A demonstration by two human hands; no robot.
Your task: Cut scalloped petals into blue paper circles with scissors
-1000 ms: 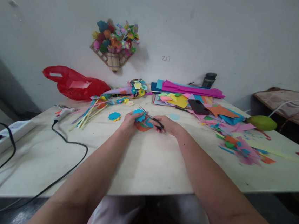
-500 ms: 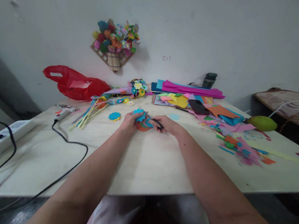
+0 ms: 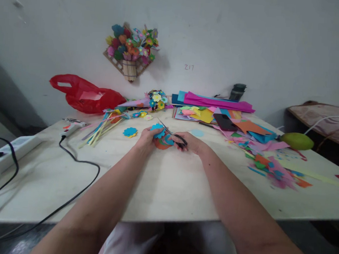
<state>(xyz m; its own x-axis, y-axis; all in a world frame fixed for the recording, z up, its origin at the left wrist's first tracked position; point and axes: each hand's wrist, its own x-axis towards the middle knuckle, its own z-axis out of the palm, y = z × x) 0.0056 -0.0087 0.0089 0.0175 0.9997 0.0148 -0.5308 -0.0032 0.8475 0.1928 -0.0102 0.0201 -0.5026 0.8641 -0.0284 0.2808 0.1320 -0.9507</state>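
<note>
Scissor work on paper at a white table (image 3: 175,191). The left hand (image 3: 147,137) grips a blue scalloped paper flower (image 3: 157,130) together with an orange paper piece (image 3: 161,145); the right hand (image 3: 190,141) is closed around the black-handled scissors (image 3: 181,141), blades slanting leftward near the flower. Whether they touch paper cannot be told. Apparently done: the held flower's scalloping and a stack of scalloped flowers (image 3: 130,131), left of the left hand. Apparently remaining uncut: the orange piece, smooth-edged where visible, and a pale-blue paper disc (image 3: 197,133) beyond the right hand.
</note>
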